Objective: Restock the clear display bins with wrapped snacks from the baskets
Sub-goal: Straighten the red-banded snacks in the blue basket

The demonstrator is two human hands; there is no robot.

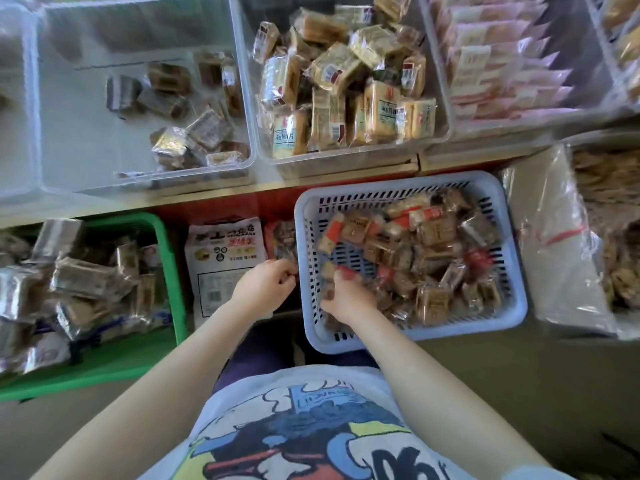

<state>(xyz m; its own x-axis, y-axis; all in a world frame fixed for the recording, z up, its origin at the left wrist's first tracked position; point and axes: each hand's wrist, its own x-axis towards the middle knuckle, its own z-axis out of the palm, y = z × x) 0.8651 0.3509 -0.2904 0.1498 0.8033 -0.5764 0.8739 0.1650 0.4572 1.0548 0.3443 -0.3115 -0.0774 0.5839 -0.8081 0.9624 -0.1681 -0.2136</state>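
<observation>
Head view: the wrapped snacks [426, 258] lie heaped in a pale blue slotted basket [512, 271] near the person, right of centre, piled mostly toward its right and near sides with bare slotted floor showing at the left. The right hand [346, 296] is inside the basket at its near left corner, fingers curled round a few of the wrapped snacks. The left hand [266, 284] sits just outside the basket's left wall, fingers curled in against the thumb; blur hides whether it pinches the basket rim or a wrapper. Just left of that hand lies a white printed bag [221, 251], and beyond it a green basket [166, 271] holds silvery and brown packets. On the far side, across a pale shelf edge [311, 178], stand the clear display bins: the left bin [45, 98] holds only a scatter of dark packets on its floor, the middle bin [440, 109] is piled with yellow-brown packets, and the right bin [602, 64] holds rows of pink packets. At far right a clear plastic bag [554, 237] of brown snacks stands open.
</observation>
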